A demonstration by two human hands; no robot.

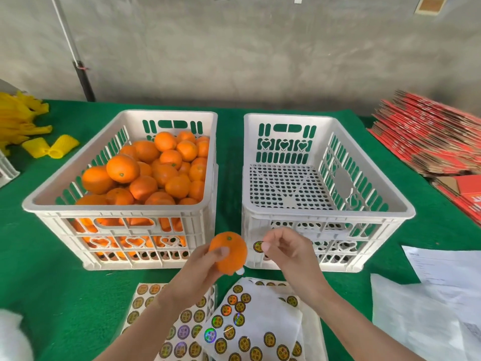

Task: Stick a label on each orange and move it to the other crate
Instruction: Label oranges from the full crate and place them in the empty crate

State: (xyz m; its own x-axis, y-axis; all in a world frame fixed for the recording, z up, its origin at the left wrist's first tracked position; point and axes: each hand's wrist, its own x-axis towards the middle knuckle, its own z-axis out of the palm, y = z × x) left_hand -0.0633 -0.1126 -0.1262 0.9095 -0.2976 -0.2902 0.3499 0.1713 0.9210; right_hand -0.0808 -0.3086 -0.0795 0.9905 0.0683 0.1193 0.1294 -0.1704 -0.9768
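My left hand [200,272] grips one orange [230,250] in front of the gap between two white crates. My right hand [283,247] pinches a round gold label [258,246] just right of that orange, not touching it. The left crate [119,208] is heaped with several oranges [156,170]. The right crate [330,212] holds nothing; its perforated floor shows. Sheets of round gold and holographic labels [234,321] lie on the green cloth below my hands.
Yellow foam net sleeves [49,147] lie at the far left. A stack of flat red cartons [432,142] sits at the right. White papers and foam sheets [432,300] lie at the right front. A pole [78,61] stands behind the table.
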